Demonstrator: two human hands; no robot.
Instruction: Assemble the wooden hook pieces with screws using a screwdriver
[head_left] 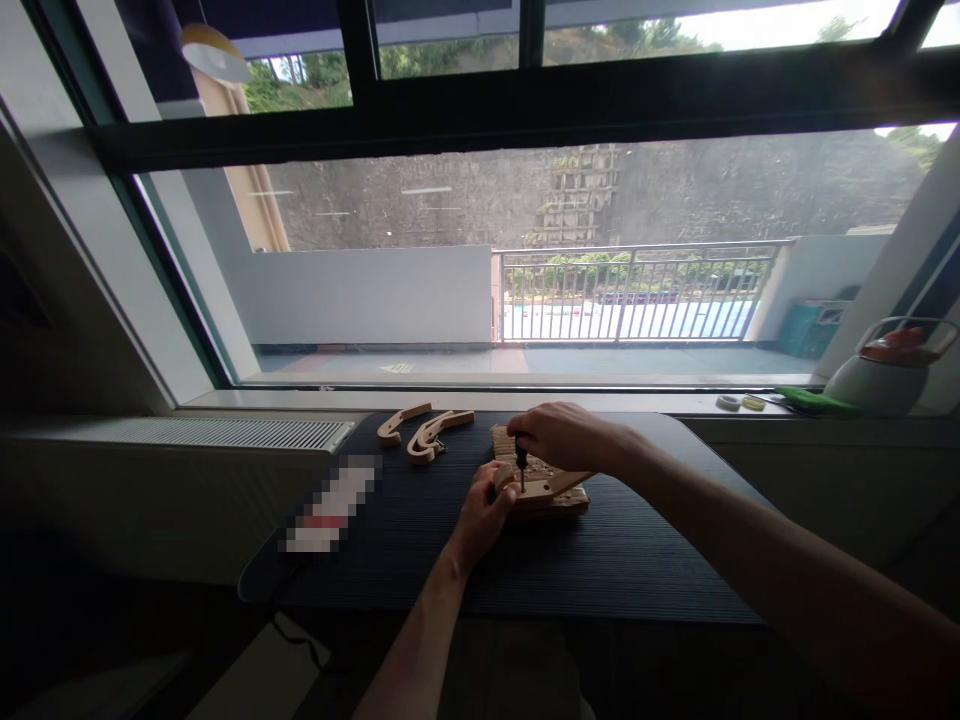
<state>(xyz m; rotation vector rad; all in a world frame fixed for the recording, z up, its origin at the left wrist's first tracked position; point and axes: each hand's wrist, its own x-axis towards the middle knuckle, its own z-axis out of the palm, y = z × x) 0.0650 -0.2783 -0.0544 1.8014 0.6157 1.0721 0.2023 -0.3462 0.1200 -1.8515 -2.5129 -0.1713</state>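
Screwdriver (523, 474) upright, pointing down at wooden hook (537, 489); right hand (561, 436) clamps fingers round handle (521, 453), left hand (482, 502) fingers hook.

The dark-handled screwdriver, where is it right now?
In the head view, below and right of centre, the dark-handled screwdriver stands upright in the right hand, its tip by the left hand at the pale curved wooden piece.

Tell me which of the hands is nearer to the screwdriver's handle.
Right. The right hand grips the screwdriver's handle from above; the left hand is lower and to its left, at the wooden hook by the tip.
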